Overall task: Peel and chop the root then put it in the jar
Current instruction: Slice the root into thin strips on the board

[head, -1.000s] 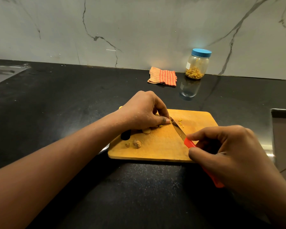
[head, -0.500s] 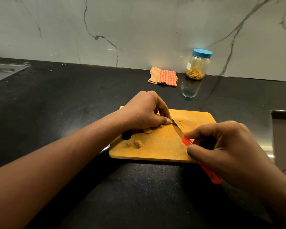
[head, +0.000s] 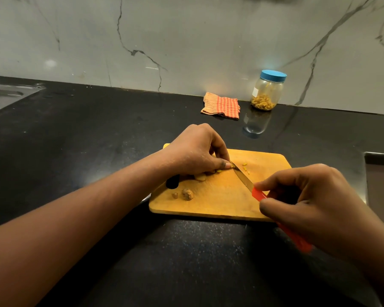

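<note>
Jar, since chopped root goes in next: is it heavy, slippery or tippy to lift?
The jar is probably light: only its bottom holds yellow pieces. Its smooth clear wall may be slippery. Standing upright on a broad base, it likely won't tip easily.

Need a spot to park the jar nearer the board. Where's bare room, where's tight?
Free: counter left of the cutting board toward the sink; the strip between the board's far edge and the cloth; the counter in front of the board. Crowded: mid-board, where the left hand holds the root at the knife gripped by the right hand.
</note>
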